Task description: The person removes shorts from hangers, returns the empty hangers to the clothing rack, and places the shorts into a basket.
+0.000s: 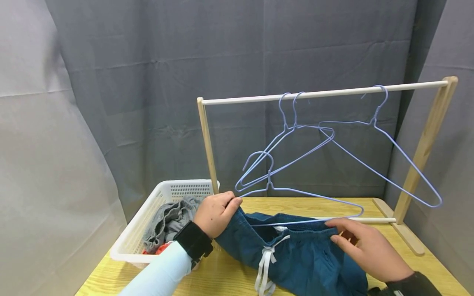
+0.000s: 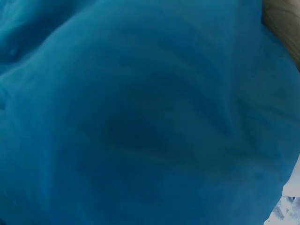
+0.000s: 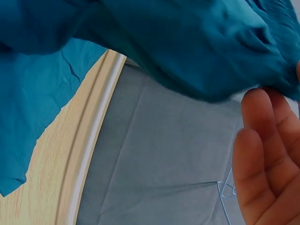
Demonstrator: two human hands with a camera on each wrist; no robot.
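A pair of teal shorts (image 1: 296,255) with a white drawstring (image 1: 267,263) is lying across the wooden table (image 1: 418,263), its waistband being held up at both ends. The left hand (image 1: 214,213) is pinching the waistband's left end with curled fingers, together with the tip of a blue wire hanger (image 1: 296,197). The right hand (image 1: 366,246) is gripping the waistband's right end. Behind them, a wooden rack (image 1: 322,94) is carrying three more blue hangers (image 1: 374,164). A white basket (image 1: 148,222) holding grey clothing (image 1: 168,222) is sitting at the left.
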